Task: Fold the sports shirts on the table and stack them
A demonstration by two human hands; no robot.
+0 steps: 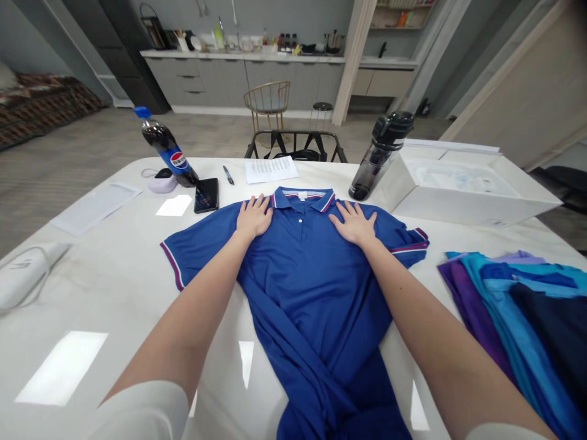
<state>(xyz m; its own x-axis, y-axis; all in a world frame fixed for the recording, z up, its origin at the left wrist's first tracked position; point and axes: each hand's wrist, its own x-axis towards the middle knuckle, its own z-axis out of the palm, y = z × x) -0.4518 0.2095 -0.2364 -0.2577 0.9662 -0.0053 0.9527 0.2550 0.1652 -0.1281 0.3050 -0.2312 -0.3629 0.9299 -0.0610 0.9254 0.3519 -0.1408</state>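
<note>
A blue polo shirt (pixel 307 263) lies front up on the white table (pixel 151 318), its collar at the far side. Its collar and sleeve ends carry red and white stripes. My left hand (pixel 254 217) rests flat with fingers spread on the shoulder left of the collar. On the opposite shoulder, my right hand (pixel 355 225) lies flat too, fingers apart. Both sleeves are out to the sides, the right one creased near its cuff. Below the chest the body of the shirt is twisted into folds and runs toward me.
At the left stand a cola bottle (pixel 169 150) and a phone (pixel 206 195), with a pen (pixel 228 175) and a paper sheet (pixel 271 169) beyond the collar. A dark drink bottle (pixel 378 159) and a white box (pixel 458 205) are at the right, near a pile of folded clothes (pixel 513 311).
</note>
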